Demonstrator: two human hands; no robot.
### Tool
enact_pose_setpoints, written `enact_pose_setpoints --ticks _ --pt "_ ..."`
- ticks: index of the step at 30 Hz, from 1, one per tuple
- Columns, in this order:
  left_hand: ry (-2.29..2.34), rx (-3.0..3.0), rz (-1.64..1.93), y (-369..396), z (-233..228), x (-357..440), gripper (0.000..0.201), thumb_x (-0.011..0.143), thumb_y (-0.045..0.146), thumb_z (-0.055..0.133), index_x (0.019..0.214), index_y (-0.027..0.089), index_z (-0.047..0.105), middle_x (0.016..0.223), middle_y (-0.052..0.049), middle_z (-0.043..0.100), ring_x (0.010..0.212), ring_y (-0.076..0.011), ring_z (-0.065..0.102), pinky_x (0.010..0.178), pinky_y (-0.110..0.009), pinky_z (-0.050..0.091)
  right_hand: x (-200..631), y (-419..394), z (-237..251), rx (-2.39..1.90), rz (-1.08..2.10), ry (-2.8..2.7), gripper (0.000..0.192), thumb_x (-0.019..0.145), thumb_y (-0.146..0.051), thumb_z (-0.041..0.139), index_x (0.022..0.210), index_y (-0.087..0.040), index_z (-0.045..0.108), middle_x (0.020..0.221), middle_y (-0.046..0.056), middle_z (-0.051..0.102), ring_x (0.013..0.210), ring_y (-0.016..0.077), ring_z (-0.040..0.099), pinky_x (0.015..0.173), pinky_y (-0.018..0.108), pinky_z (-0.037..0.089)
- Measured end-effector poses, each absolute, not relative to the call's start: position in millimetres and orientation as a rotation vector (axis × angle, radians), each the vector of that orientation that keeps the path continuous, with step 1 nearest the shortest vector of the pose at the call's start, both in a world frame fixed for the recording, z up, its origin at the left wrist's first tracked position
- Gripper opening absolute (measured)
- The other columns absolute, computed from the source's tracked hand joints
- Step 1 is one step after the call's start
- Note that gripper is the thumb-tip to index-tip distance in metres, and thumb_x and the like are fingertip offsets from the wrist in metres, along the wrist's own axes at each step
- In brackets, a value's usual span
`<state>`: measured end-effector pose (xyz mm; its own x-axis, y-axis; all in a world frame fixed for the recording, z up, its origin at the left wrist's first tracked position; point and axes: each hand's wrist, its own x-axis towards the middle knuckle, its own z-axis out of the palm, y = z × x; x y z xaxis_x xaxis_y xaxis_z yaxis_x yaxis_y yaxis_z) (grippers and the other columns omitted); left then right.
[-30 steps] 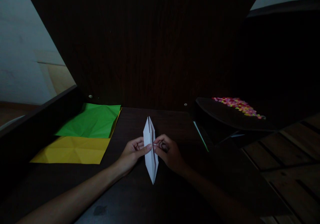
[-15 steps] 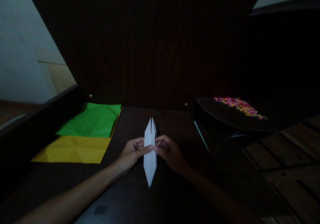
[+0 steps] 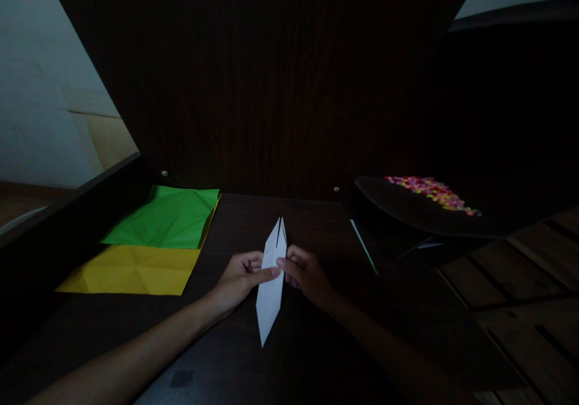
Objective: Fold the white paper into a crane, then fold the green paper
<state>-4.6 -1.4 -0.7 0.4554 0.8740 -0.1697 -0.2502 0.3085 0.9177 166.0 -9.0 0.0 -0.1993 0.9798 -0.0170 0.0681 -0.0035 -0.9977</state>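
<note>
- Left hand [image 3: 239,277]: forearm enters from lower left; fingers pinch the white paper [image 3: 270,284] at its middle from the left.
- Right hand [image 3: 305,273]: forearm enters from lower right; fingers clamp the same paper from the right.
- Paper: narrow folded diamond, held just above the tabletop [image 3: 235,357], centre. Long axis runs near-far, tilted; split tip points away, sharp tip toward the person.
</note>
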Motion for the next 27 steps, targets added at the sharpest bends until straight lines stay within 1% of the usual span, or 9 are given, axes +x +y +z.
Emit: enact_pose_setpoints --ticks 2,7,12,17,21,24,27 --pt "0.773 0.977 0.835 -1.7 -0.1 -5.0 0.028 0.066 0.031 0.085 0.082 0.011 0.073 0.077 -0.007 0.076 0.064 -0.0157 0.066 0.059 -0.023 0.047 166.1 -9.7 1.4 -1.157 1.343 -1.438 0.028 0.079 -0.04 0.06 0.064 -0.02 0.048 0.05 -0.006 0.048 0.043 0.0072 0.04 0.041 0.019 0.027" --pt "0.748 0.966 0.806 -1.4 0.9 -4.7 0.028 0.066 0.031 0.086 0.082 0.012 0.073 0.077 -0.007 0.076 0.065 -0.0154 0.067 0.061 -0.023 0.047 167.4 -9.9 0.1 -1.119 1.372 -1.419 0.03 0.078 -0.044 0.061 0.065 -0.02 0.049 0.051 -0.006 0.048 0.043 0.007 0.039 0.041 0.019 0.027" --pt "0.744 0.976 0.784 -0.8 -0.1 -4.8 0.03 0.065 0.03 0.086 0.086 0.012 0.073 0.078 -0.006 0.076 0.064 -0.0137 0.065 0.061 -0.022 0.046 167.9 -8.9 -0.7 -1.131 1.324 -1.424 0.033 0.076 -0.044 0.063 0.061 -0.02 0.048 0.05 -0.006 0.047 0.043 0.0074 0.038 0.043 0.02 0.028" --pt "0.743 0.994 0.768 -1.3 -1.9 -4.5 0.029 0.064 0.027 0.087 0.084 0.013 0.072 0.079 -0.005 0.075 0.066 -0.0143 0.066 0.064 -0.024 0.047 166.0 -10.0 1.6 -1.116 1.315 -1.42 0.027 0.076 -0.044 0.064 0.072 -0.018 0.059 0.059 -0.003 0.051 0.049 0.0092 0.04 0.045 0.022 0.029" --pt "0.742 0.984 0.762 -1.6 -2.7 -4.1 0.029 0.063 0.026 0.087 0.084 0.013 0.072 0.079 -0.004 0.075 0.066 -0.0144 0.065 0.062 -0.024 0.046 165.2 -10.4 1.2 -1.125 1.321 -1.404 0.024 0.075 -0.042 0.064 0.074 -0.018 0.059 0.058 -0.004 0.048 0.048 0.0087 0.038 0.043 0.021 0.027" --pt "0.738 0.981 0.764 -1.5 -3.0 -3.9 0.028 0.064 0.026 0.087 0.085 0.013 0.072 0.079 -0.005 0.075 0.067 -0.0152 0.066 0.063 -0.024 0.047 165.1 -10.8 0.8 -1.116 1.329 -1.394 0.023 0.076 -0.04 0.064 0.077 -0.018 0.059 0.06 -0.003 0.05 0.048 0.0083 0.038 0.042 0.02 0.026" --pt "0.731 0.988 0.773 -1.3 -2.9 -3.7 0.028 0.066 0.028 0.086 0.085 0.013 0.073 0.078 -0.005 0.075 0.065 -0.0149 0.065 0.062 -0.024 0.046 165.4 -11.1 0.5 -1.118 1.322 -1.388 0.025 0.076 -0.042 0.065 0.075 -0.019 0.056 0.058 -0.004 0.049 0.047 0.0082 0.037 0.041 0.02 0.027"
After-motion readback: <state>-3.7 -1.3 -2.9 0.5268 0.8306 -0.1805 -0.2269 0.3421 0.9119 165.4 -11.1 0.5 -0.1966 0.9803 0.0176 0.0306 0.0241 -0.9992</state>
